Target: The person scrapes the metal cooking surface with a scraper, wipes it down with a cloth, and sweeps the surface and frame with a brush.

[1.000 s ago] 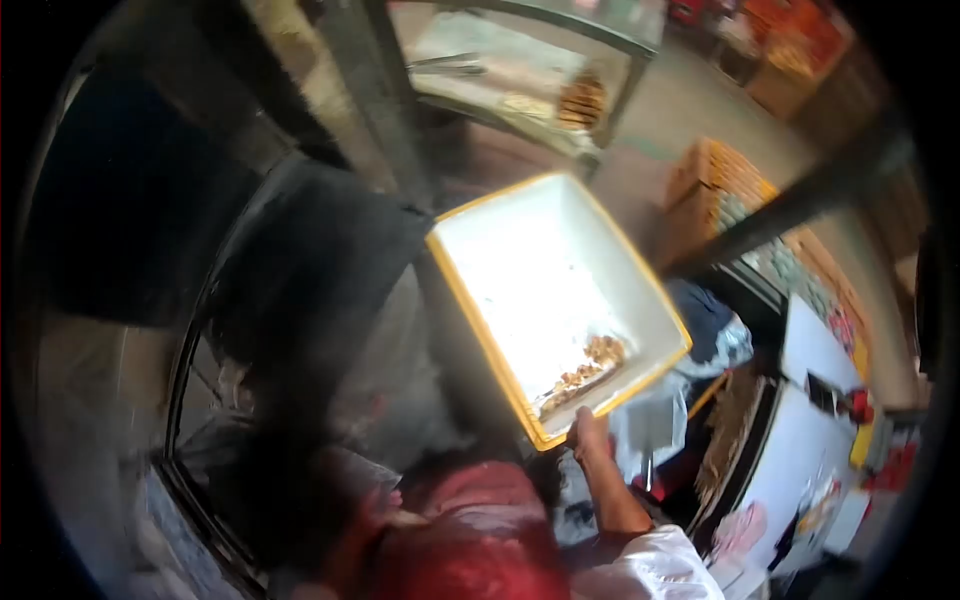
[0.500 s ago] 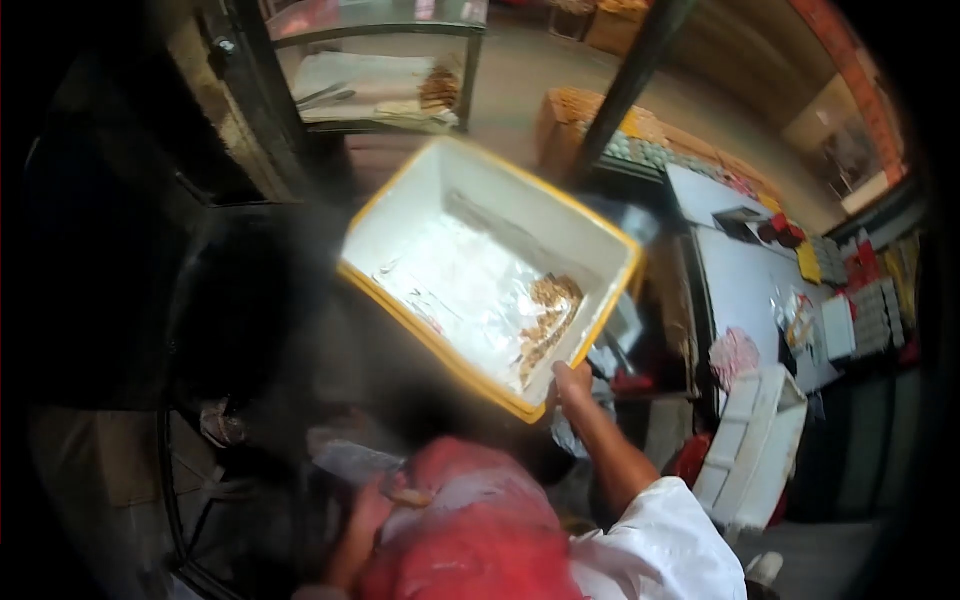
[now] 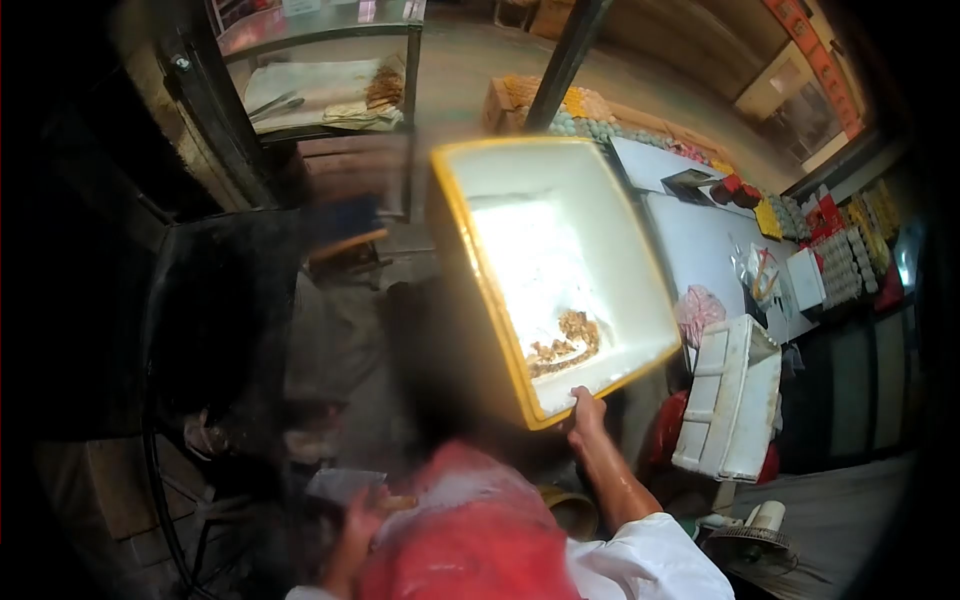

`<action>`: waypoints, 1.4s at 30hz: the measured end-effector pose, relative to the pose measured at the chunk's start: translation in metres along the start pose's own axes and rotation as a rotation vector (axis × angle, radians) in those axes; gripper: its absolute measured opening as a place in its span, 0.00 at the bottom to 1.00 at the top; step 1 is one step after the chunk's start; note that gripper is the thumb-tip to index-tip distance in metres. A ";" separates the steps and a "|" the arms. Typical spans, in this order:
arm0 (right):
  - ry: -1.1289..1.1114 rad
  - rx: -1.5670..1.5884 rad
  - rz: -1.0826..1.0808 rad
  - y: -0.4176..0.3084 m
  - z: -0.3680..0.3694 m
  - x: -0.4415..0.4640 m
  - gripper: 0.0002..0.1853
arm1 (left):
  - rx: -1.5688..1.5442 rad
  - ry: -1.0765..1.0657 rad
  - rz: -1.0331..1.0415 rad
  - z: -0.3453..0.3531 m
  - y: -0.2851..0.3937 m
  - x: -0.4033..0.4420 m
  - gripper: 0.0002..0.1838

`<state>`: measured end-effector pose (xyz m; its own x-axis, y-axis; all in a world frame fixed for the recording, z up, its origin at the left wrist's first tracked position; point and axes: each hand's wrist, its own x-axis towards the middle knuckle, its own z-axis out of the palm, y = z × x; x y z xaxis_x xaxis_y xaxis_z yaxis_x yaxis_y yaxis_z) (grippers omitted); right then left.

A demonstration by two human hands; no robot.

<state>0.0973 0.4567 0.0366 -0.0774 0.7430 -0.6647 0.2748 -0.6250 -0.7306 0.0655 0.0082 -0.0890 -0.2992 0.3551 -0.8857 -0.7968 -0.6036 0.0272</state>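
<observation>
My right hand [image 3: 588, 415] is closed on the near rim of a white box [image 3: 635, 270] with a yellow edge. The box is held up and tilted, its inside facing me. Brown crumbly pieces [image 3: 565, 345] lie in its near corner. At the lower left, my left hand [image 3: 362, 515] is closed around a broad, flat-bladed tool [image 3: 345, 486] with a wooden handle, beside the red apron [image 3: 460, 530]. Blur hides the tool's exact kind.
A white foam box [image 3: 725, 400] stands at the right, with a fan [image 3: 750, 545] below it. Beyond is a white tabletop [image 3: 690, 235] with bags and egg trays [image 3: 850, 265]. A small stool [image 3: 345, 230] and a glass case [image 3: 320, 90] are ahead.
The yellow-edged box has swung right and turned more upright in my right hand. The brown pieces have shifted inside it. My view has turned right; my left hand still holds the tool.
</observation>
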 end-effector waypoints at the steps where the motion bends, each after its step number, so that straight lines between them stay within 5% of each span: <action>1: 0.005 0.021 0.058 -0.001 -0.002 -0.002 0.24 | -0.017 0.035 -0.007 -0.004 0.001 0.002 0.18; 11: 0.016 0.286 0.075 0.042 0.036 0.113 0.25 | 0.091 0.051 0.159 -0.015 0.015 0.009 0.18; 22: -0.132 0.157 0.169 0.024 -0.007 0.103 0.24 | 0.099 0.096 0.121 -0.005 -0.009 -0.032 0.15; 29: 0.026 0.124 0.142 0.029 -0.011 0.096 0.22 | 0.031 0.046 0.209 -0.030 -0.021 -0.021 0.14; 42: 0.049 0.176 0.227 0.057 -0.028 0.115 0.23 | 0.425 -0.072 0.373 0.092 0.011 -0.043 0.14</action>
<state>0.1307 0.5132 -0.0773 0.0150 0.5875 -0.8091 0.1091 -0.8053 -0.5827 0.0210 0.0517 -0.0074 -0.6241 0.2296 -0.7468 -0.7669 -0.3629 0.5293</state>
